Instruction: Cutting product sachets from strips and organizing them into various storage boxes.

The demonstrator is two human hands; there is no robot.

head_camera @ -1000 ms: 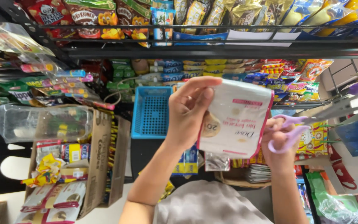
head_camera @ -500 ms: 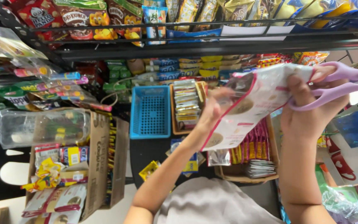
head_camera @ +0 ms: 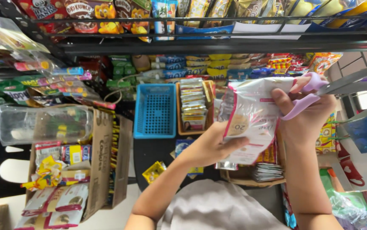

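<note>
Close to the camera, at the bottom edge, lies a grey cloth (head_camera: 217, 208) over the person's lap, and both bare forearms rise from it. Left hand (head_camera: 211, 147) is closed around the lower part of a white and pink packet (head_camera: 251, 119); the thumb lies over the front of the packet and the other fingers are behind it. Right hand (head_camera: 307, 113) grasps a pair of scissors with lilac handles (head_camera: 307, 96), with fingers through the loops, and it touches the right edge of the packet near its top. Grey blades of the scissors point to the right, away from the packet, and they stand apart from each other. The packet is held in the air, upright, between the two hands and in front of the shelves.

Under the hands I see a dark bench (head_camera: 149, 155) with a small yellow sachet (head_camera: 153, 171) on it. To the left stands an open cardboard box (head_camera: 102, 166) holding similar white and pink packets. Further back on the bench are a blue plastic basket (head_camera: 155, 110) and, just beside it, a brown tray (head_camera: 194, 106) with stacked sachets. Behind them, a black metal shelf (head_camera: 217, 44) carries many coloured snack bags.
</note>
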